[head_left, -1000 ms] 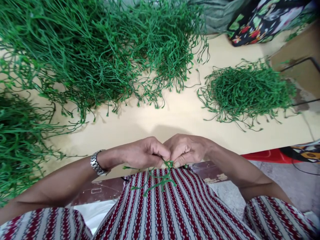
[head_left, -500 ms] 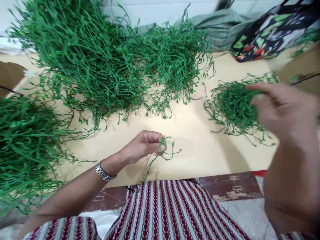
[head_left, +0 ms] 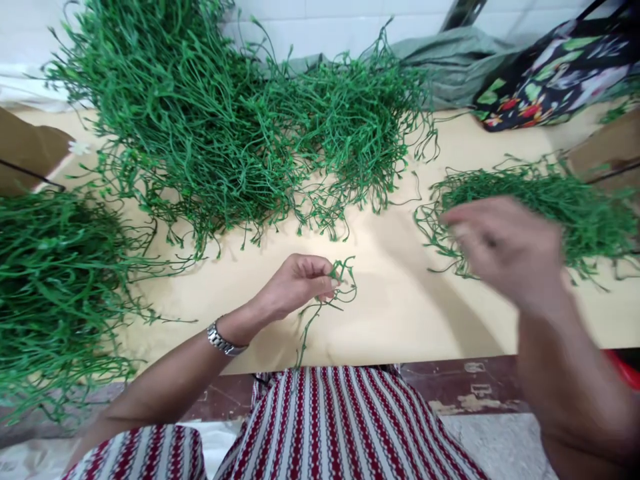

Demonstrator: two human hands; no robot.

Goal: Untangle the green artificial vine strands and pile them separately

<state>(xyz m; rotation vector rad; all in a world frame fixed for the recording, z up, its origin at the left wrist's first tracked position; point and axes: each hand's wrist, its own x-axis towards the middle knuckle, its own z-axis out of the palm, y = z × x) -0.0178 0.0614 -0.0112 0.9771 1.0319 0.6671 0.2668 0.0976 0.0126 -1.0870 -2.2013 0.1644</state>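
My left hand (head_left: 305, 285), with a metal-band watch (head_left: 223, 339) on the wrist, pinches a few thin green plastic-looking stems (head_left: 353, 287) between thumb and fingers above the table. Their curly ends stick out to the right, and one strand hangs down toward my striped clothing. Motion smears my right hand (head_left: 507, 250), which is raised in front of the right-hand pile of green stems (head_left: 590, 217). Its thumb and index finger lie close together, pointing left. Whether anything is between them cannot be made out.
A large heap of green stems (head_left: 195, 127) spreads across the back of the pale tabletop (head_left: 395, 313). Another pile (head_left: 55, 287) lies at the left. Cardboard (head_left: 30, 150) stands at the left edge. A floral black bag (head_left: 550, 83) and grey-green cloth (head_left: 455, 67) are at the back right.
My right hand has moved left and slightly down, away from over the right pile, uncovering more of it. The left hand keeps its pinch on the stems, whose loose ends have shifted.
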